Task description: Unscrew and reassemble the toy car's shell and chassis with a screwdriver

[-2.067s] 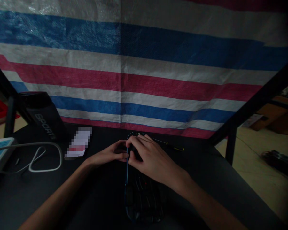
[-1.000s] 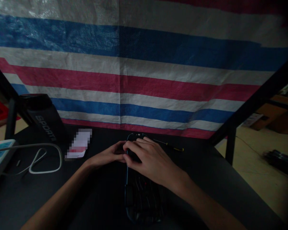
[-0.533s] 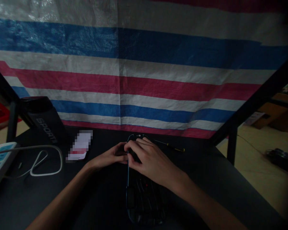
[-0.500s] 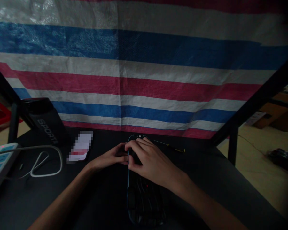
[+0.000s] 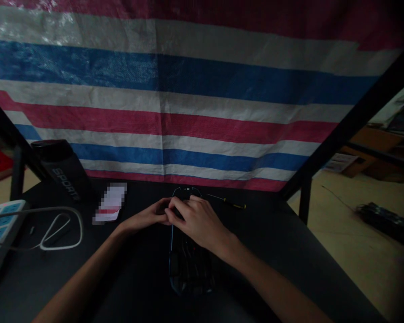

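Note:
A long black object (image 5: pixel 190 269) with rounded ends and a thin blue edge lies lengthwise on the dark table in front of me. Its shape recalls a toy car's underside, and a small red spot shows on it. Over its far half, my right hand (image 5: pixel 197 220) is bent with fingers curled, the fingertips meeting at the object's left edge. My left hand (image 5: pixel 154 213) comes in from the left, its fingers closed against that same edge and touching the right fingertips. Whatever lies between the fingertips is hidden. A screwdriver (image 5: pixel 233 204) with a black and yellow handle lies right of the object's far end.
A phone (image 5: pixel 110 204) with a blurred screen lies to the left. Behind it leans a black container (image 5: pixel 62 170) marked "SPORT". A power strip (image 5: pixel 3 229) and a looped pale cable (image 5: pixel 62 248) occupy the left side. A striped plastic sheet (image 5: pixel 202 125) hangs behind the table.
The view has shifted slightly, so the table things appear further left. Both hands stay at the object's far end, the right fingers now drawn closer together.

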`<state>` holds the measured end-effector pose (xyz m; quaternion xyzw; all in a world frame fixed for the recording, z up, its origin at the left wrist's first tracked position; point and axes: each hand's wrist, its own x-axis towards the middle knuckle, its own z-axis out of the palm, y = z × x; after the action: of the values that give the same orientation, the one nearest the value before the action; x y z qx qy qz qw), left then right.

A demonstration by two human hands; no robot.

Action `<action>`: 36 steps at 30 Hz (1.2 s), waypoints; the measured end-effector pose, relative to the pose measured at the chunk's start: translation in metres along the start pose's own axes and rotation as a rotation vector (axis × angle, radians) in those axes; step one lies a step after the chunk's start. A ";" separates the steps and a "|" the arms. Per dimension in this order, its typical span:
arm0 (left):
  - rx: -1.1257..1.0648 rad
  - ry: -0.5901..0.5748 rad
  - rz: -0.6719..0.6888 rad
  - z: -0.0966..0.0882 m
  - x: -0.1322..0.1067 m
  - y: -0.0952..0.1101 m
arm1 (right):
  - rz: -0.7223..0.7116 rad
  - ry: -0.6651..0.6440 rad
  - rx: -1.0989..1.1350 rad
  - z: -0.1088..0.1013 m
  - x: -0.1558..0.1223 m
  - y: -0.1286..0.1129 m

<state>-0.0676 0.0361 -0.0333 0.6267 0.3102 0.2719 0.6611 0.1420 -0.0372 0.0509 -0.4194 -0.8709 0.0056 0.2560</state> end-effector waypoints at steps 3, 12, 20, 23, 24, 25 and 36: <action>-0.005 -0.015 0.004 0.001 0.000 0.001 | -0.032 -0.005 0.047 -0.002 0.001 0.004; -0.029 -0.065 -0.002 0.001 0.003 0.002 | -0.020 -0.018 0.037 -0.010 0.004 0.010; -0.029 -0.059 0.017 0.000 0.006 -0.001 | -0.093 -0.051 0.202 -0.010 0.003 0.011; -0.003 -0.056 0.020 0.003 0.005 0.002 | -0.056 -0.055 0.198 -0.008 0.003 0.014; 0.005 -0.056 0.011 0.004 0.005 0.003 | -0.032 -0.055 0.195 -0.006 0.003 0.016; 0.011 -0.064 0.001 0.004 0.006 0.004 | -0.014 -0.055 0.201 -0.005 0.003 0.018; -0.012 -0.044 -0.003 0.004 0.009 -0.003 | -0.023 0.002 0.126 -0.001 0.001 0.018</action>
<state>-0.0587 0.0399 -0.0371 0.6282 0.2947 0.2591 0.6718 0.1553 -0.0252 0.0483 -0.3926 -0.8733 0.0572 0.2829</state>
